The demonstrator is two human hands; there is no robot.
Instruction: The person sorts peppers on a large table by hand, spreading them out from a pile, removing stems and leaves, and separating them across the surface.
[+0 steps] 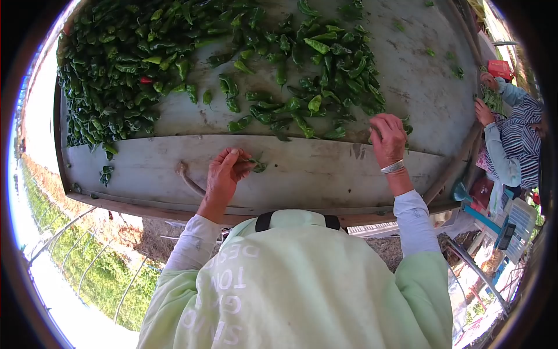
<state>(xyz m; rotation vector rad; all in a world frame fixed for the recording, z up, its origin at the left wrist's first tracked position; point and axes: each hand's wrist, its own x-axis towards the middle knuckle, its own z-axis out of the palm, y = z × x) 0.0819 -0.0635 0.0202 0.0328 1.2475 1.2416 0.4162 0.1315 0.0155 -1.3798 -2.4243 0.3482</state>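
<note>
My left hand [223,173] is above the near metal strip of the table, thumb and fingers pinched on a small green pepper [257,166] that pokes out to the right. My right hand [389,139], with a silver bracelet at the wrist, is at the right end of the loose peppers, its fingers curled downward. Bits of green show on both sides of it; whether they are held or lie on the table is hidden. Just left of it spreads a loose group of green peppers [314,103].
A dense heap of green peppers [116,87] covers the left of the metal table [418,75], with a red pepper [146,79] in it. A curved stick [190,181] lies near the front edge. At the right, another person [514,139] works beside a red box [500,70].
</note>
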